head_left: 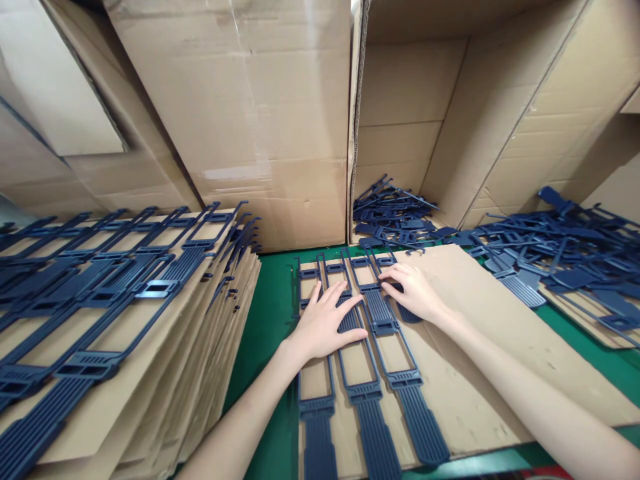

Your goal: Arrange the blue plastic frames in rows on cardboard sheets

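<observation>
Three long dark blue plastic frames with ribbed ends lie side by side on a cardboard sheet: a left frame, a middle frame and a right frame. My left hand rests flat across the left and middle ones, fingers spread. Just right of their upper ends, my right hand has its thumb and fingers closed on a shorter blue plastic piece. Its ribbed end shows below the hand; the fingers cover much of the rest.
At the left stands a stack of cardboard sheets layered with blue frames. Loose blue parts fill an open carton, and another heap lies at the right. A closed carton stands behind the green tabletop.
</observation>
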